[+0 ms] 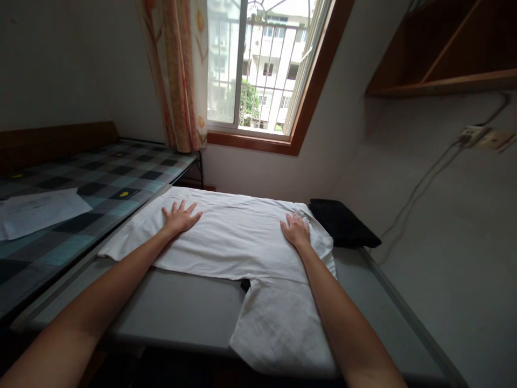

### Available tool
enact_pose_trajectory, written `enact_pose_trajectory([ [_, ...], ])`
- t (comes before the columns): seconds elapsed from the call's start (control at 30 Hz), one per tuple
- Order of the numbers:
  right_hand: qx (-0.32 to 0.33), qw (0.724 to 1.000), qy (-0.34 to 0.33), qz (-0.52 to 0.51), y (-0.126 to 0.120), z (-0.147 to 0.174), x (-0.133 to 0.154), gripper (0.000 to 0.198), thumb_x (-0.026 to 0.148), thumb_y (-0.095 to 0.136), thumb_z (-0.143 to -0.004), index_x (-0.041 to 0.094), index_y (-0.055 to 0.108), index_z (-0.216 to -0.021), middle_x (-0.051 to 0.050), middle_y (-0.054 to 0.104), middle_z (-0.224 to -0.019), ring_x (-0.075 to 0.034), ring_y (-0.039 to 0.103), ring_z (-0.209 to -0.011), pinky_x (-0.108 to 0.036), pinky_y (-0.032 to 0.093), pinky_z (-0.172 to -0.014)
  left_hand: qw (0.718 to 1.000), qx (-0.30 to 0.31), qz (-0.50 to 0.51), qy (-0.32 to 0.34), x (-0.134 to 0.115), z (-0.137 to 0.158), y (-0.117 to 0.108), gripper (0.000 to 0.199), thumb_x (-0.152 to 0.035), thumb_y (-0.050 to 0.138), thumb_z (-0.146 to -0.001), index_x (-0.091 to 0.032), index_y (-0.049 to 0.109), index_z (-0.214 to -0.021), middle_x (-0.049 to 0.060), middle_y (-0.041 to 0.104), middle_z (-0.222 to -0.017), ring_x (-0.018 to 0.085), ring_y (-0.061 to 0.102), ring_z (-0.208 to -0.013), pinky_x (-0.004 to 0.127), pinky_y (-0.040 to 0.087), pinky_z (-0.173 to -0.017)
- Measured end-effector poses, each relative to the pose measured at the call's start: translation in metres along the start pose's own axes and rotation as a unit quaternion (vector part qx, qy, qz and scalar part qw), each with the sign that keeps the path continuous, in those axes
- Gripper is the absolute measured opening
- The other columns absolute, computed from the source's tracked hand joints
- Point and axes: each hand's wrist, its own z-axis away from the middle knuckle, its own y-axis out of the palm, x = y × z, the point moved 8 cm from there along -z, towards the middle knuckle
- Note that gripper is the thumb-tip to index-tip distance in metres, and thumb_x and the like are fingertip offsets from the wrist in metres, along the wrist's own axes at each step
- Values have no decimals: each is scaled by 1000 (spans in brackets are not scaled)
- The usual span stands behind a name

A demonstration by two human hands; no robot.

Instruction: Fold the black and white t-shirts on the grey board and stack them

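Observation:
A white T-shirt (238, 231) lies spread sideways over a grey table (181, 307), its collar end to the right and one sleeve reaching down to the front edge. My left hand (180, 217) rests flat on the shirt's left part, fingers spread. On the right part, near the collar, my right hand (296, 229) presses down with its fingers stretched out. Neither hand grips the cloth. A small dark thing (245, 285) peeks out from beneath the shirt by the sleeve; I cannot make out what it is.
A black cushion-like item (343, 222) lies at the table's far right, against the wall. To the left is a bed with a checked mattress (149, 175) and paper sheets (44, 211). Behind are a curtain (180, 81) and a barred window (266, 70). Cables (420, 186) hang at right.

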Motion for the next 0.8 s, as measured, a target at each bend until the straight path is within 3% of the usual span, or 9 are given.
enact_pose_trajectory([
  [0.23,7,999,-9,44,-10,12,-13,63,57,26,-96,24,40,-147,-11,38,-153,-30,35,-137,-50,27,-108,999,20,-8,33,15,11,-4,68,-66,22,-91,-35,30,-151,9,21,-160,39,19,-145,69,14,-108],
  [0.43,25,996,-52,65,-13,14,5,71,66,28,-92,22,45,-144,-13,46,-147,-36,37,-132,-51,30,-105,999,15,-10,27,34,16,-6,68,-67,23,-91,-36,32,-150,8,24,-160,39,20,-145,69,14,-109],
  [0.57,-15,998,-51,33,-18,1,8,63,61,27,-95,22,54,-137,-12,52,-140,-34,44,-126,-47,32,-104,1000,10,-10,24,39,18,-6,68,-66,23,-91,-35,33,-150,8,25,-159,39,21,-145,69,14,-109],
  [0.73,-14,999,-18,-32,-19,-36,-20,54,48,28,-98,23,48,-142,-9,46,-147,-29,45,-128,-41,37,-104,1000,17,-12,16,37,20,-6,68,-66,22,-92,-34,31,-151,9,23,-160,37,19,-146,67,13,-109],
  [0.8,6,999,36,-28,-19,-50,-43,56,48,34,-96,19,48,-142,-13,43,-149,-32,46,-128,-42,40,-101,1000,17,-13,15,36,20,-7,68,-66,21,-92,-34,30,-151,9,22,-160,36,19,-146,67,14,-110],
])
